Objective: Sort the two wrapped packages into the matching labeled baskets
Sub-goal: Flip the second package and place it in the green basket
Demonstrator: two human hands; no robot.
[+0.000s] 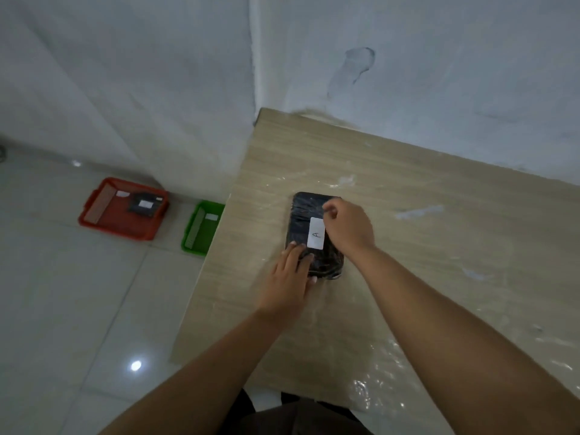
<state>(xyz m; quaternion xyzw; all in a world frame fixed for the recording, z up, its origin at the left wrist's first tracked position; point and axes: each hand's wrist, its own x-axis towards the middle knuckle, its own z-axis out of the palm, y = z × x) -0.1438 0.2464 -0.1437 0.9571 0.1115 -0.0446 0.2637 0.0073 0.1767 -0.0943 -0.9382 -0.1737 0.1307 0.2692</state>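
A dark package wrapped in clear film lies flat on the wooden table, with a white label marked "A" on top. My left hand lies flat on its near left corner. My right hand rests on its right side, fingers curled near the label. On the floor to the left stands a red basket with a white label, and a second dark package with its own white label lies in it. A green basket with a white label stands beside it, partly hidden by the table edge.
The table stands against a white wall, its top covered by shiny clear film. The floor on the left is pale glossy tile with a light reflection. My dark trousers show at the bottom edge.
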